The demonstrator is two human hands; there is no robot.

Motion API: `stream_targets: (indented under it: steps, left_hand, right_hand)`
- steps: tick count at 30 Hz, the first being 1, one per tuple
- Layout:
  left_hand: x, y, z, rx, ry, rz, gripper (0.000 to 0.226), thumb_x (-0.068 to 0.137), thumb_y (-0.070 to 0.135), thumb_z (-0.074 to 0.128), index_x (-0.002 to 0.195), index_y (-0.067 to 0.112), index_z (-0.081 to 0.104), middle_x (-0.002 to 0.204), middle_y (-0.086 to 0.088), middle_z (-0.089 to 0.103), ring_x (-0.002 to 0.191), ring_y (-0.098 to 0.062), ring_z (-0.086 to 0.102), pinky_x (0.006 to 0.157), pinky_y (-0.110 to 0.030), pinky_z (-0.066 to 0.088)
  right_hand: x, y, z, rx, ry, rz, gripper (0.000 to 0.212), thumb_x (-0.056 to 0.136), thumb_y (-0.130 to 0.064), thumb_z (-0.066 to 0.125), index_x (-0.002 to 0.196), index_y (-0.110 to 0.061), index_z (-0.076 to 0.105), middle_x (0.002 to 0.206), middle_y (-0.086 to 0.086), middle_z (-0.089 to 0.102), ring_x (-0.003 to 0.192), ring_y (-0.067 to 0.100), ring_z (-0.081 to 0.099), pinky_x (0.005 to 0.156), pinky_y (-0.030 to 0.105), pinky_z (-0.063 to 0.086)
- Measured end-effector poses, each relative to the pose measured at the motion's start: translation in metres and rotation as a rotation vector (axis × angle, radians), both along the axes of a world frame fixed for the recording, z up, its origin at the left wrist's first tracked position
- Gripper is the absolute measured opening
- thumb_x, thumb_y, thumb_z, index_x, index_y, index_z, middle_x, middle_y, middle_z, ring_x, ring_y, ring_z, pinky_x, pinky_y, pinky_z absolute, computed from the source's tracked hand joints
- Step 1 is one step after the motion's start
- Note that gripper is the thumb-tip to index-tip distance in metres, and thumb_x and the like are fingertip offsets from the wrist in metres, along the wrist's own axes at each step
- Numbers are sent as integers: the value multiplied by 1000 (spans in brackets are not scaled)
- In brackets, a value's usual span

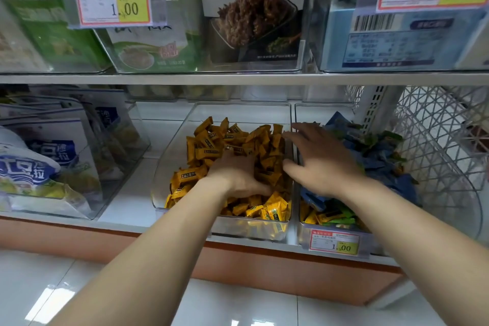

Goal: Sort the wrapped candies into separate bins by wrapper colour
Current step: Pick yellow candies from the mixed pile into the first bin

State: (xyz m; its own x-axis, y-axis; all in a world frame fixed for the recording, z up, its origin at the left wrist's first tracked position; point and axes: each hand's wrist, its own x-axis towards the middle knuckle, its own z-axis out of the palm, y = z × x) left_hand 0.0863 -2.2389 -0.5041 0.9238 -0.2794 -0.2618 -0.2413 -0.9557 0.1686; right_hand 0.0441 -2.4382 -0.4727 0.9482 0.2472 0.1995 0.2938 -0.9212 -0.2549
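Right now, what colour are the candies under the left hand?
Yellow candies, best seen in head view.

I see both bare forearms (164, 246) reaching forward. My left hand (238, 174) is palm down, its fingers buried, perhaps curled. My right hand (317, 161) hovers flat, fingers spread and straight.

yellow candies (238, 145): orange-yellow, dark label band | blue candies (381, 164): blue | green candies (344, 213): green | centre bin (238, 104), right bin (317, 114): clear | price tag (334, 242): white, red border, yellow patch | basket (436, 127): white lattice | shelf base (264, 259): orange-brown
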Motion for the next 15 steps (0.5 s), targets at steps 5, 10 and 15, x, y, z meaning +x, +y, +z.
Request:
stream_targets:
  steps: [5, 10, 15]
  left_hand:
    - [8, -19, -11, 268, 26, -24, 98, 64, 88, 53, 134, 21, 49, 136, -7, 56, 122, -32, 52, 85, -40, 45]
    - [15, -21, -10, 286, 131, -25, 104, 70, 82, 60, 148, 17, 36, 133, -9, 58, 117, -32, 57, 95, -43, 50]
    - [18, -18, -3, 179, 163, -60, 75, 70, 74, 68, 115, 14, 61, 93, 1, 60, 85, -18, 60, 74, -32, 56]
  right_hand:
    - [4, -3, -3, 60, 51, -19, 66, 88, -54, 51, 149, -36, 31, 162, -9, 18, 147, 21, 18, 111, 42, 29]
    - [0, -4, -3, 83, 94, 3, 64, 92, -54, 47, 150, -36, 28, 163, -11, 12, 148, 23, 19, 110, 43, 31]
    - [0, -4, -5, 86, 94, 11, 64, 91, -57, 44, 149, -35, 29, 164, -10, 11, 147, 23, 23, 109, 40, 32]
